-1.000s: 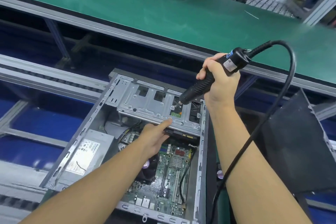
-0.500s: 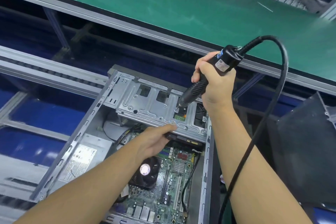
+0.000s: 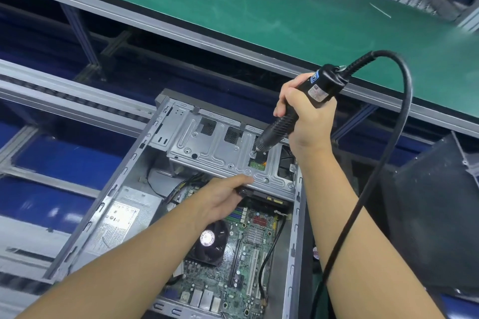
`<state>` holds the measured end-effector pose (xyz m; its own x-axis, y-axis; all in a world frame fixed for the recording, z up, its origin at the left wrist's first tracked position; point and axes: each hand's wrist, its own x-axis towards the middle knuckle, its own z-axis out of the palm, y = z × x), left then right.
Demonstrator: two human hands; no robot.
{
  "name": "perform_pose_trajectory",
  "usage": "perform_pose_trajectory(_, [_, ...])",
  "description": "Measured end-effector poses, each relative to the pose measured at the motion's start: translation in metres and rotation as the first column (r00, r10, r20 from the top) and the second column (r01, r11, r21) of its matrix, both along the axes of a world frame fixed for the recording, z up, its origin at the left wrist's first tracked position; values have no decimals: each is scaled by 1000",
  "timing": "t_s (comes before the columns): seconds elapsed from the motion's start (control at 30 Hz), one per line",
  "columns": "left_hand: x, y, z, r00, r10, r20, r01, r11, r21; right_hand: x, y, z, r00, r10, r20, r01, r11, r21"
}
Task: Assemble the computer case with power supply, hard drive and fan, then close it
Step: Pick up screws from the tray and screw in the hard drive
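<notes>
The open computer case (image 3: 103, 215) lies on its side on a conveyor line of aluminium rails (image 3: 64, 96), with blue surfaces below and a green-matted table (image 3: 233, 2) running beyond it. The right hand (image 3: 305, 114) grasps an electric screwdriver (image 3: 321, 83) (corded, black), its tip on the drive cage (image 3: 220, 153). The left hand (image 3: 223, 199) grips the drive cage's near edge, thumb on top. A dark side panel (image 3: 435, 215) lies to the right.

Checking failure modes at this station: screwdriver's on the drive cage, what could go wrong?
Bit of the electric screwdriver sits slanted on the drive cage; a slip could hit the green board exposed beside it or the left hand gripping the cage edge. The looping cord may tug the right hand.
</notes>
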<state>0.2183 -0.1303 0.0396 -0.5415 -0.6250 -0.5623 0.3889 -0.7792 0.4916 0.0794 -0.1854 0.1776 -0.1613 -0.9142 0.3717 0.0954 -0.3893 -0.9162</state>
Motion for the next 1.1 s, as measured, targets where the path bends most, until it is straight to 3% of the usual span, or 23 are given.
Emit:
perform_pose_trajectory(0.43, [1,0,5,1000,11,-19,-11,1000,-2,13,-8,4,987,74,-143,-64,995,78])
perform_pose_trajectory(0.8, [2,2,9,1000,5,21,-5,1000,-7,4,-4,12,997,52,-55,-50,998,29])
perform_pose_trajectory(0.9, [3,5,11,987,-39,154,46,998,-42,0,-2,18,998,55,-21,-55,998,0])
perform_pose_trajectory(0.97, [11,7,17,901,-229,369,271,960,-66,-2,1,19,998,55,-11,-55,998,-9])
perform_pose_trajectory(1.03, [28,6,28,709,-418,568,568,816,-109,-5,6,21,999,44,6,-44,999,-16])
perform_pose_trajectory(1.1, [41,0,44,551,-400,733,728,660,-187,-8,10,22,999,36,33,-35,999,-27])
